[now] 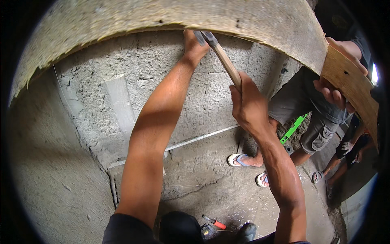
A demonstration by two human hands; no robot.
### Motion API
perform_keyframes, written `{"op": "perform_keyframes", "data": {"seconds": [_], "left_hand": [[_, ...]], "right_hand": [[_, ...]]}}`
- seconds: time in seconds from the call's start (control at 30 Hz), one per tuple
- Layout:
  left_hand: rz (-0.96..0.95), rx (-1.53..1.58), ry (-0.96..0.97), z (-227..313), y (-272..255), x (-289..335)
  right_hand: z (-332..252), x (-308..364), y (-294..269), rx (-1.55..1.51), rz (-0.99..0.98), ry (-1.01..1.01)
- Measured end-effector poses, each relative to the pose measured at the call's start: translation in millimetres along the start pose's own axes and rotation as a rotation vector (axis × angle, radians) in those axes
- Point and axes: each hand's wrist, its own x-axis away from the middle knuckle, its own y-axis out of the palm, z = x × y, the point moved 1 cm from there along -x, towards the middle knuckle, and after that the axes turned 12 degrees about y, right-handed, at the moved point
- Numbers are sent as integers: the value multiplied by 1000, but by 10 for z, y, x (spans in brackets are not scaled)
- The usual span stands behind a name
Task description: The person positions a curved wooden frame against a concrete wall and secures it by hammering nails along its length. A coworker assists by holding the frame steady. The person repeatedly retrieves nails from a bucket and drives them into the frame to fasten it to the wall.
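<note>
My right hand (248, 103) is closed around the wooden handle of a hammer (224, 57), which tilts up and to the left. The hammer's metal head is at the lower edge of a long wooden board (170, 15), close beside my left hand (196, 45). My left arm reaches up to that same edge, and its fingers are mostly hidden by the board and the hammer head. Across the top of the view the board runs, looking curved, with a rough, splintered lower edge. A second, browner piece of wood (352, 79) meets its right end, gripped by another person's hand (333, 91).
Behind my arms stands a rough concrete wall (162, 85). A pale straight strip (203, 137) runs along its base. The other person's sandalled feet (245, 160) and a green spirit level (293, 129) are at right. A red-handled tool (219, 224) lies near my shoe (247, 233).
</note>
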Motion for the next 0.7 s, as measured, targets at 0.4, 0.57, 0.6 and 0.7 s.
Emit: {"op": "perform_keyframes", "data": {"seconds": [0.4, 0.57, 0.6, 0.7], "left_hand": [[-205, -519, 141, 16, 43, -47], [-335, -855, 214, 62, 47, -34], [-352, -834, 201, 67, 50, -26], [-231, -565, 128, 44, 53, 2]], "right_hand": [[-48, -377, -50, 245, -116, 248], [-58, -296, -32, 127, -40, 23], [-33, -298, -26, 133, -37, 99], [37, -329, 7, 144, -86, 275]]}}
